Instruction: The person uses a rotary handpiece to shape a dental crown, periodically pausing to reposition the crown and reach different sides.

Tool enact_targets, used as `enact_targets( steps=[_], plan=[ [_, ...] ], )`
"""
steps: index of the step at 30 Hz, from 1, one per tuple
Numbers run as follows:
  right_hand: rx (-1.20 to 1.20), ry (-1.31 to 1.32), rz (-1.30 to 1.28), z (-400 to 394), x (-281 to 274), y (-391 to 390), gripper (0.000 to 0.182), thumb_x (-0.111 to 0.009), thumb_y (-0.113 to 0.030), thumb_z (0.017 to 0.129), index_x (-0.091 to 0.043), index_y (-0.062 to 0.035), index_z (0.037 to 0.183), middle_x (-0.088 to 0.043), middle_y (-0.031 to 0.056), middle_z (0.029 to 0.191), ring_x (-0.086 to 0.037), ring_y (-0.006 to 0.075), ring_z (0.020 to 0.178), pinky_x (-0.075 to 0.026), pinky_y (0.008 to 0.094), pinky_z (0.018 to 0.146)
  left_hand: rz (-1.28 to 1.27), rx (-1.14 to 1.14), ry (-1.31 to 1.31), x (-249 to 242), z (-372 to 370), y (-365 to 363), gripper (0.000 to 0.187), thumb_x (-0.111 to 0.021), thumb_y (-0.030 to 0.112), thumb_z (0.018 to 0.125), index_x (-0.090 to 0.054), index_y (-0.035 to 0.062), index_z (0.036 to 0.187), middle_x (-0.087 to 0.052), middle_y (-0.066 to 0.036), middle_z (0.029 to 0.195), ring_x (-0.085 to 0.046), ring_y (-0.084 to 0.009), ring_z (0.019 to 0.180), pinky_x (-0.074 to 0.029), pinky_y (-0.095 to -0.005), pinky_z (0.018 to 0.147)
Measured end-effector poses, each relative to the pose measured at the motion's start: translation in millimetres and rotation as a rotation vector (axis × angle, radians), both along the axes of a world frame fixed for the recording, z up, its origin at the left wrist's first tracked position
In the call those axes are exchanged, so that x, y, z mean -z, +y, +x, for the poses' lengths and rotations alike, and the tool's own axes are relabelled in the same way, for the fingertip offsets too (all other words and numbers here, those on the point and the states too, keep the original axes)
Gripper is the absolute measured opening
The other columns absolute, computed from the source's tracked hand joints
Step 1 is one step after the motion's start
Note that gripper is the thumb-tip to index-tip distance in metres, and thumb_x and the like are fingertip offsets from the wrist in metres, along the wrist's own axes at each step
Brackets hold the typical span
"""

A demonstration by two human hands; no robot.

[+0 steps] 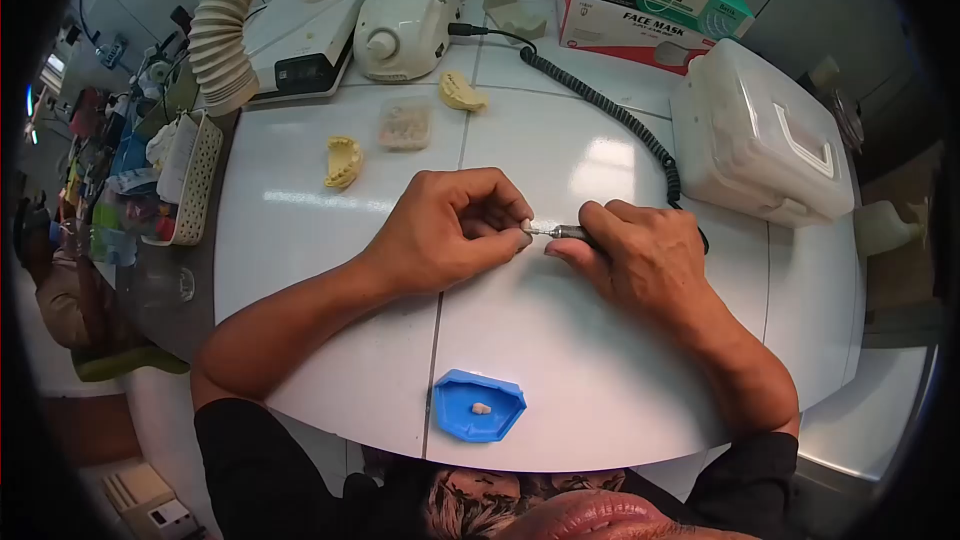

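Head view: the left hand (452,225) pinches a tiny pale piece (527,225) at the tip of a rotary handpiece (572,233) gripped in the right hand (645,255). A blue tray (503,422) holds one beige lump (481,408) (a clear box (405,146), small pinkish bits (405,127)).

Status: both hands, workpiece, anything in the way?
Left hand pinching small pale piece. Right hand gripping handpiece; bit at piece, contact unclear. Nothing visible in the way; blue tray clear of both hands.

Pale piece (526,225) mostly hidden by left hand (445,230).
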State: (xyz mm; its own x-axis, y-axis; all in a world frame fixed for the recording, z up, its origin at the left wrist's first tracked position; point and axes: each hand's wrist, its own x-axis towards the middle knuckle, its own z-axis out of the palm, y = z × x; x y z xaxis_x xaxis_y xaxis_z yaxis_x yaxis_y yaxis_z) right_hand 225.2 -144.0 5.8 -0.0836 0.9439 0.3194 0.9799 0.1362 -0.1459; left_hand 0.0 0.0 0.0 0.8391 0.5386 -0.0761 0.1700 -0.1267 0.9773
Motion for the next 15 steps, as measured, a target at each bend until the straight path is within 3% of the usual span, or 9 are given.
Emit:
enact_targets(
  steps=[15],
  plan=[
    [0.023,-0.008,0.001,0.5,-1.3,-0.8,0.053,-0.074,-0.059,0.102,-0.067,-0.0114,0.082,-0.065,0.0050,0.063,-0.065,0.0284,0.049,-0.049,0.0421,0.046,0.010,0.008,0.001,-0.3,0.5,-0.9,0.019,-0.085,0.005,0.096,-0.075,-0.0006,0.111,-0.076,-0.003,0.102,-0.070,-0.0059,0.090,-0.057,-0.0215,0.080]
  ],
)
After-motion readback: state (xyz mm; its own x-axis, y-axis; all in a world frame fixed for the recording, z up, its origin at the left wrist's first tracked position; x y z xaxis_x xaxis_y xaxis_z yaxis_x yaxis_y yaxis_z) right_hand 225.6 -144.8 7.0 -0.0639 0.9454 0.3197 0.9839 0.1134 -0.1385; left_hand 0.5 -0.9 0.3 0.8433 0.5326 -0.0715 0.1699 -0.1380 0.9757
